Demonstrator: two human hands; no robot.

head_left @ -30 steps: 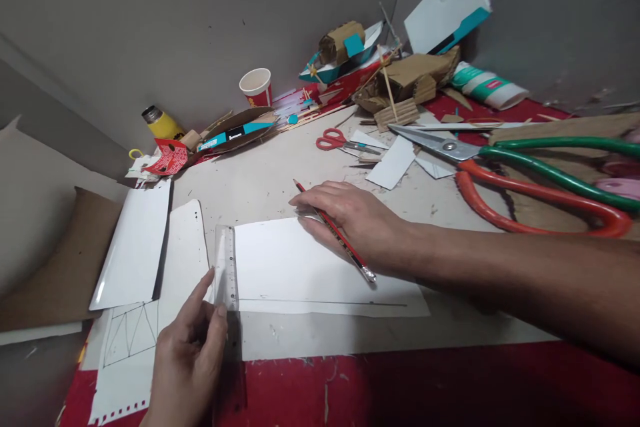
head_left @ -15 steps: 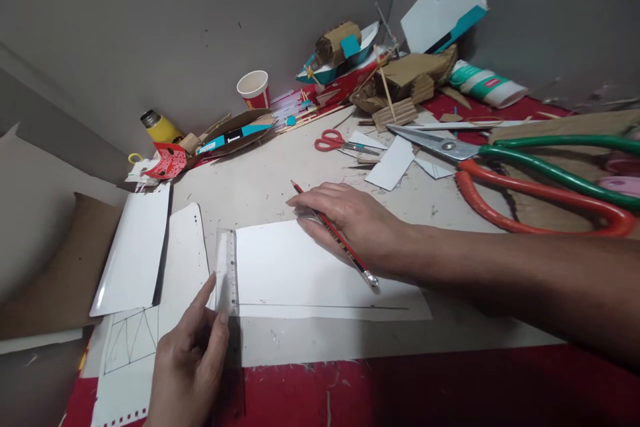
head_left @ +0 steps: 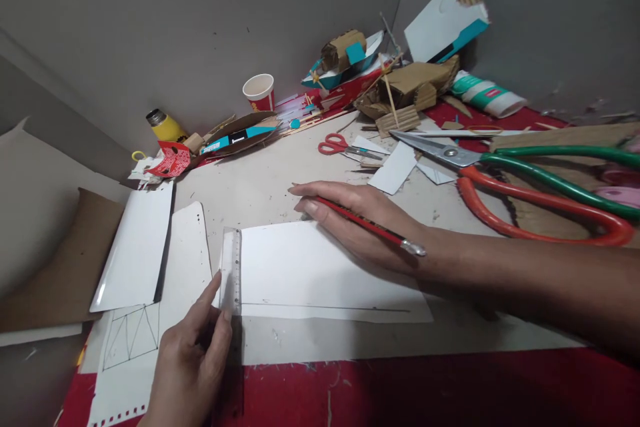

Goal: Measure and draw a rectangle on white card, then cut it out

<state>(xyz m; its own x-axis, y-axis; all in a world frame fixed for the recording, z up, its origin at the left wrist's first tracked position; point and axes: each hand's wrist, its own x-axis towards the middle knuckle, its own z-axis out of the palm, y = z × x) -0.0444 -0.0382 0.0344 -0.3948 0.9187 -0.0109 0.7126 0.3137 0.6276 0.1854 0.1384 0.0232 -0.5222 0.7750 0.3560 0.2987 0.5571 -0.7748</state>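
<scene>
On near desk point(head_left: 350, 340), clear ruler point(head_left: 231, 271) pinched by left hand point(head_left: 193, 360) at white card point(head_left: 320, 273) left edge; red pencil point(head_left: 370, 227) gripped in right hand point(head_left: 360, 223), pressed flat on card. Marking step judged in hand; ruler alignment needed next.

Left hand point(head_left: 187, 363), right hand point(head_left: 360, 223): bare, sleeveless forearms.

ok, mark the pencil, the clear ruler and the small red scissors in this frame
pencil point(head_left: 367, 223), head view, mid-shaft, red barrel lying across the right hand.
clear ruler point(head_left: 231, 267), head view, middle of the strip, above the left hand's fingertips.
small red scissors point(head_left: 334, 144), head view, on the red handle loops.
</scene>
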